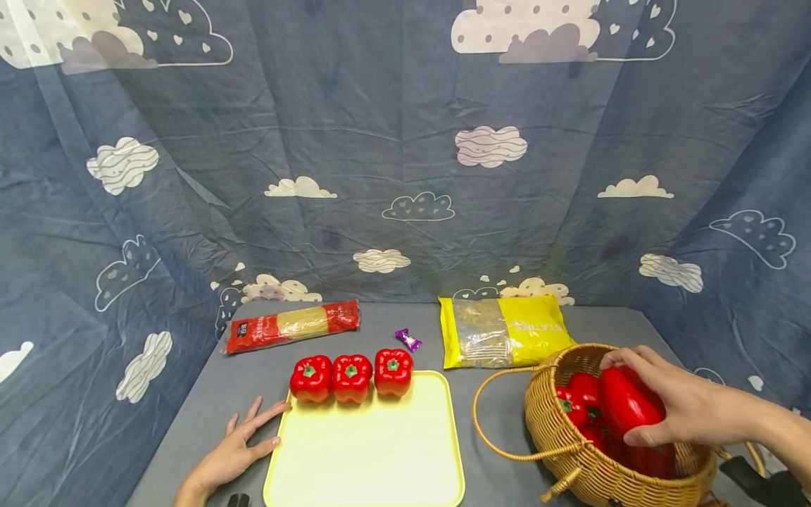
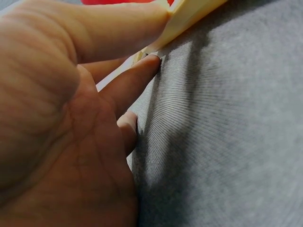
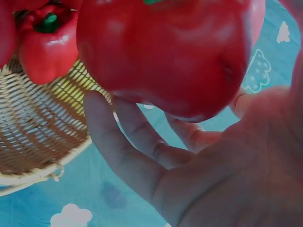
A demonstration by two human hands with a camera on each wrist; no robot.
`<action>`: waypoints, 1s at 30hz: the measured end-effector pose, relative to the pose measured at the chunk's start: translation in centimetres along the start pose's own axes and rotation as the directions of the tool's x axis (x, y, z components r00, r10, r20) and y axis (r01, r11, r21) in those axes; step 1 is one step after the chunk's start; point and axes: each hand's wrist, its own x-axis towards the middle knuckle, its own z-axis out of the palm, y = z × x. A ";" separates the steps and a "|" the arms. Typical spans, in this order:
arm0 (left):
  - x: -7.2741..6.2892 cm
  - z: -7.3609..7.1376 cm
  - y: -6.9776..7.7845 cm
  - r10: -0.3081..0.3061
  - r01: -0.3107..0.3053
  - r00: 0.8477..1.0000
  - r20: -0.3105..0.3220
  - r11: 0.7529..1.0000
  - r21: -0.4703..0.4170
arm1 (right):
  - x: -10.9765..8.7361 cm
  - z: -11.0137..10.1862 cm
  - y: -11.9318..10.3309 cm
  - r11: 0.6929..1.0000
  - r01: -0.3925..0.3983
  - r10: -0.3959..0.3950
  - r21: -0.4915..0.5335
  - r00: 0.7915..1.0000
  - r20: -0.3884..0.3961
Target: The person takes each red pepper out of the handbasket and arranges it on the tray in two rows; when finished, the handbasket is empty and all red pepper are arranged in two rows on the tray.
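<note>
My right hand (image 1: 687, 403) grips a red bell pepper (image 3: 163, 61), fingers and thumb around its sides, at the mouth of the wicker basket (image 1: 557, 451). More red peppers (image 1: 578, 408) lie inside the basket, partly hidden by the held one. At the left edge of a pale yellow tray (image 1: 367, 458), my left hand (image 1: 231, 454) has its fingers spread, with thumb and fingertips touching the rim. Three red bell peppers (image 1: 351, 378) with green stems stand in a row along the tray's far edge.
Behind the tray lie a red noodle packet (image 1: 298, 325), a purple wrapped candy (image 1: 408, 340) and a yellow bag (image 1: 507, 331). The basket's handle (image 1: 481, 415) sticks out between basket and tray. A cloud-patterned cloth (image 1: 393, 141) surrounds the grey table.
</note>
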 end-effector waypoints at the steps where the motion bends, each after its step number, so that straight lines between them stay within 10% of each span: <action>1: 0.0 0.0 0.0 -0.003 0.003 1.000 0.004 1.000 0.001 | 0.0 -0.1 -0.2 1.000 0.005 -0.005 -0.006 1.000 -0.013; 30: 0.0 0.0 0.2 -0.043 0.043 0.999 0.002 0.999 0.013 | 3.0 -0.6 -6.2 0.990 0.093 -0.110 -0.109 0.981 -0.159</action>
